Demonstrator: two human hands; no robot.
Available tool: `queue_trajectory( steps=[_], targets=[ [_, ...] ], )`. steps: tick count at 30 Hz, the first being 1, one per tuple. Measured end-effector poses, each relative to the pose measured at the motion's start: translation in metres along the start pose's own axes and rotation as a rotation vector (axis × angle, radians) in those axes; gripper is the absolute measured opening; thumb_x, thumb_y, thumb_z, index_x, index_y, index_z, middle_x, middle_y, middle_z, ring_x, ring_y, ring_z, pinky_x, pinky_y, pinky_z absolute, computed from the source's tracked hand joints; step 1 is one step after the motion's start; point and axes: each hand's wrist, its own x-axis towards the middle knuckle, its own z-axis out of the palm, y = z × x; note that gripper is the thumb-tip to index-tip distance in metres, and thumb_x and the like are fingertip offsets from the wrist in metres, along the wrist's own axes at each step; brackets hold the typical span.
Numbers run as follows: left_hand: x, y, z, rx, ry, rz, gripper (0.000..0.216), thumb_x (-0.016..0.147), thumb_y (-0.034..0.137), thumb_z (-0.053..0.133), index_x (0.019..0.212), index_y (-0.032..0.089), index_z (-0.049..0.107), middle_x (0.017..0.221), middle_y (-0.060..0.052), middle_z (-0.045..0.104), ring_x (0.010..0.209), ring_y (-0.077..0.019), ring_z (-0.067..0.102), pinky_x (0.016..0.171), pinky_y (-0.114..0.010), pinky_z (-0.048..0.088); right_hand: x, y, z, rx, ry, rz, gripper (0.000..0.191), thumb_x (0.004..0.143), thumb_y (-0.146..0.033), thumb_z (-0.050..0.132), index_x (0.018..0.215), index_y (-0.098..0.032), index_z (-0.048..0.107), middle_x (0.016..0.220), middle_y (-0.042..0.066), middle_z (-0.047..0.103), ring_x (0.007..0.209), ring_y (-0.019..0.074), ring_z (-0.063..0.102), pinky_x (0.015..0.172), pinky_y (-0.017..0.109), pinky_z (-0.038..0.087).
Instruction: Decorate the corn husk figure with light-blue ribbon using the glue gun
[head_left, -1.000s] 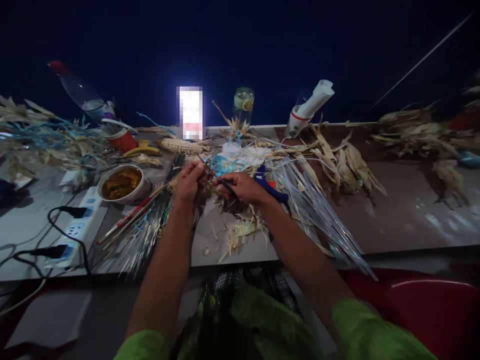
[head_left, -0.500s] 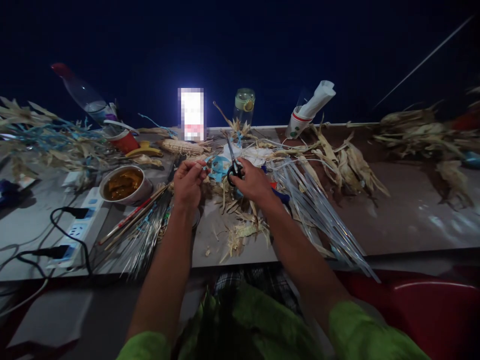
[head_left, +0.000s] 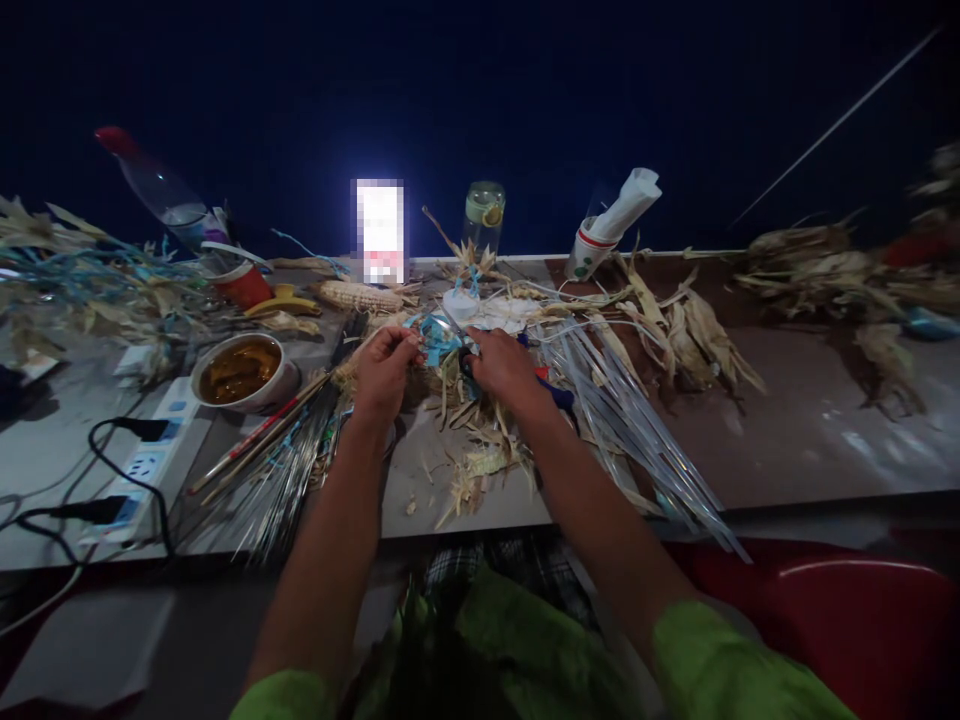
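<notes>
Scissors [head_left: 466, 360], husk-strewn table [head_left: 424, 510], dark blue backdrop [head_left: 570, 100]

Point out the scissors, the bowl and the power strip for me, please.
Scissors [head_left: 466, 361], head view: black handle.
Bowl [head_left: 284, 386], head view: outer wall.
Power strip [head_left: 145, 466], head view: socket face.

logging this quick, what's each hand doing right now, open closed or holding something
Left hand: closed in a pinch; anything held is too small to tell.
Right hand: closed, holding scissors.

Scissors [head_left: 464, 355] metal-bladed; husks [head_left: 697, 335] v. rough, matt; rods [head_left: 651, 425] glossy, plast.-like.
</notes>
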Motion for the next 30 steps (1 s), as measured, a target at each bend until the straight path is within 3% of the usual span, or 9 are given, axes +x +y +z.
queue_trajectory(
  steps=[4, 10, 14, 20, 26, 30],
  targets=[
    [-0.001, -0.001, 0.0, 0.126, -0.065, 0.028, 0.015, 0.068, 0.023, 0.065, 0.069, 0.016, 0.053, 0.079, 0.0, 0.063, 0.051, -0.0045, 0.051, 0.052, -0.02, 0.042, -0.001, 0.001, 0.001, 0.051, 0.022, -0.023, 0.04, 0.082, -0.03, 0.05, 0.12, -0.022, 0.057, 0.112, 0.012, 0.062, 0.105, 0.024, 0.057, 0.089, 0.034, 0.042],
    [-0.003, 0.002, 0.002, 0.228, -0.023, -0.019, 0.014, 0.071, 0.027, 0.063, 0.072, 0.016, 0.054, 0.069, 0.001, 0.061, 0.051, -0.0072, 0.053, 0.046, -0.019, 0.038, -0.003, -0.004, -0.006, 0.465, 0.305, -0.11, 0.031, 0.084, -0.027, 0.046, 0.105, -0.015, 0.064, 0.106, 0.009, 0.063, 0.1, 0.0167, 0.057, 0.091, 0.029, 0.042],
    [-0.005, 0.005, 0.003, 0.338, -0.127, -0.055, 0.012, 0.069, 0.025, 0.065, 0.069, 0.017, 0.057, 0.059, 0.002, 0.057, 0.05, -0.0083, 0.049, 0.049, -0.02, 0.038, -0.005, -0.012, -0.004, 0.724, 0.253, -0.183, 0.026, 0.082, -0.03, 0.049, 0.097, -0.018, 0.066, 0.098, 0.005, 0.064, 0.089, 0.0145, 0.059, 0.08, 0.027, 0.046],
    [-0.004, 0.003, 0.001, 0.336, -0.226, 0.028, 0.013, 0.067, 0.025, 0.068, 0.072, 0.016, 0.061, 0.07, 0.001, 0.059, 0.063, -0.0101, 0.052, 0.063, -0.022, 0.042, -0.007, -0.018, 0.003, 0.721, 0.169, -0.254, 0.021, 0.079, -0.025, 0.051, 0.093, -0.017, 0.065, 0.091, 0.004, 0.064, 0.087, 0.0143, 0.057, 0.08, 0.027, 0.043],
    [-0.004, 0.004, -0.001, 0.35, -0.259, -0.042, 0.013, 0.069, 0.027, 0.066, 0.073, 0.016, 0.061, 0.064, 0.001, 0.057, 0.059, -0.0099, 0.051, 0.058, -0.022, 0.041, -0.009, -0.018, 0.001, 0.665, 0.159, -0.217, 0.015, 0.078, -0.027, 0.051, 0.077, -0.017, 0.062, 0.076, 0.001, 0.063, 0.075, 0.0134, 0.055, 0.072, 0.026, 0.04],
    [-0.005, 0.003, 0.002, 0.217, -0.219, -0.086, 0.016, 0.068, 0.026, 0.068, 0.077, 0.016, 0.061, 0.068, 0.001, 0.058, 0.057, -0.0082, 0.052, 0.056, -0.021, 0.043, -0.01, -0.021, -0.001, 0.66, 0.188, -0.201, 0.015, 0.079, -0.027, 0.049, 0.073, -0.017, 0.059, 0.072, 0.001, 0.06, 0.069, 0.0119, 0.051, 0.068, 0.025, 0.038]
  ],
)
